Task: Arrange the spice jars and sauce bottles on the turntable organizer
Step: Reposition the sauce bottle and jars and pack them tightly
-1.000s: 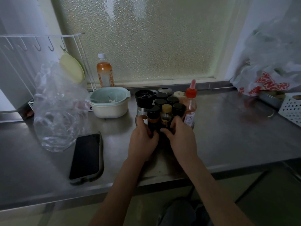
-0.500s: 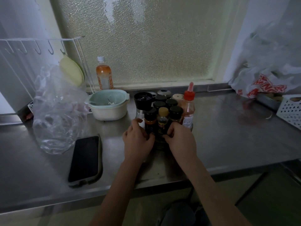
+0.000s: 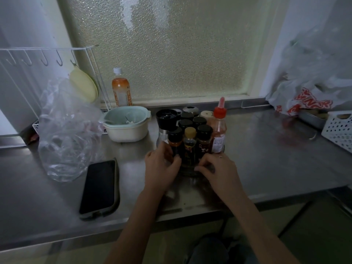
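Observation:
Several spice jars and sauce bottles stand packed together on a dark turntable organizer (image 3: 187, 173) in the middle of the steel counter. At the front are a black-capped jar with an orange band (image 3: 174, 137), a small yellow-capped bottle (image 3: 190, 139) and another black-capped jar (image 3: 204, 136). A red-capped sauce bottle (image 3: 219, 130) stands at the right and a black grinder (image 3: 166, 119) at the left. My left hand (image 3: 162, 166) wraps the orange-banded jar's lower part. My right hand (image 3: 219, 171) curls its fingers on the turntable's front rim, below the right jar.
A dark phone (image 3: 99, 187) lies left of my hands. A crumpled clear plastic bag (image 3: 64, 130), a pale bowl (image 3: 126, 124) and an orange drink bottle (image 3: 121, 88) sit at the back left. A white basket (image 3: 339, 128) and a shopping bag (image 3: 304, 101) are at the right.
My right hand has dropped from the front jars to the turntable's rim. My left hand has shifted slightly left around the orange-banded jar. The jars stay in place.

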